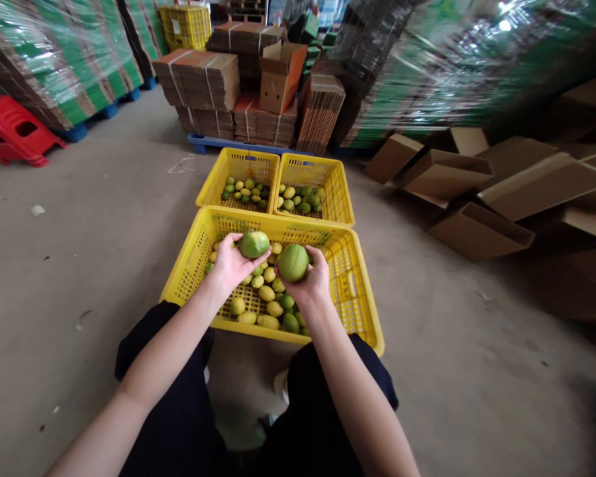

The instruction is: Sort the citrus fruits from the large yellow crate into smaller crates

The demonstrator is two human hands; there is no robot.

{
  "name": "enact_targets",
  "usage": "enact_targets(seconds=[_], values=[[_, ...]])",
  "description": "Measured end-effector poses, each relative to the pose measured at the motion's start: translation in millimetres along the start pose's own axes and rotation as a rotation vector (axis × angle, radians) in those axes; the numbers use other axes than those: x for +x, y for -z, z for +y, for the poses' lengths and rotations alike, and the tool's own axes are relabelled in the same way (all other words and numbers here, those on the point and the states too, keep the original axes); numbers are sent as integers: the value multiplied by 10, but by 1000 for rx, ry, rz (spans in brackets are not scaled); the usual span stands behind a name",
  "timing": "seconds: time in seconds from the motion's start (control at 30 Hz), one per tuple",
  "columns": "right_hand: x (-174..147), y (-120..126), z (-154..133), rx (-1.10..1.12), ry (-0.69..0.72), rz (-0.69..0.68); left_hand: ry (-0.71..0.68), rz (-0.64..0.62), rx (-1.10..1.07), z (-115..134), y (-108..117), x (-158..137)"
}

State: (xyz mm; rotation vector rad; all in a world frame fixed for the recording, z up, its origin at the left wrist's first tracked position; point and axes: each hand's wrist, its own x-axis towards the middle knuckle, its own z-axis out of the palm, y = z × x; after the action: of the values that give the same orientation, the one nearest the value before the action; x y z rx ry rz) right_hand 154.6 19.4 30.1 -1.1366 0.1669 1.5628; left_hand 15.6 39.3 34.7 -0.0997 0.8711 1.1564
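Observation:
Over the large yellow crate point(365, 298), my left hand point(231, 265) grips a green lemon point(254, 244) with a pale patch on top. Beside it, my right hand point(312, 281) cups a rounder, ribbed green lemon point(293, 263) in its fingers. The two fruits are apart from each other. Below them, several yellow and green lemons point(267, 293) lie loose on the crate's slotted bottom. My hands hide part of that fruit.
Two smaller yellow crates point(237, 159) point(345, 192) with yellow and green lemons stand just beyond. Bundled flat cartons point(203, 79) sit on a blue pallet behind. Open cardboard boxes point(447, 172) lie heaped at right. A red stool point(17, 129) and wrapped pallet loads point(54, 59) are at left.

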Motion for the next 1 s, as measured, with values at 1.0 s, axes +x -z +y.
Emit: enact_targets(seconds=[1.0], values=[[-30, 3, 10, 43, -84, -116, 83, -49, 157, 18, 14, 7]])
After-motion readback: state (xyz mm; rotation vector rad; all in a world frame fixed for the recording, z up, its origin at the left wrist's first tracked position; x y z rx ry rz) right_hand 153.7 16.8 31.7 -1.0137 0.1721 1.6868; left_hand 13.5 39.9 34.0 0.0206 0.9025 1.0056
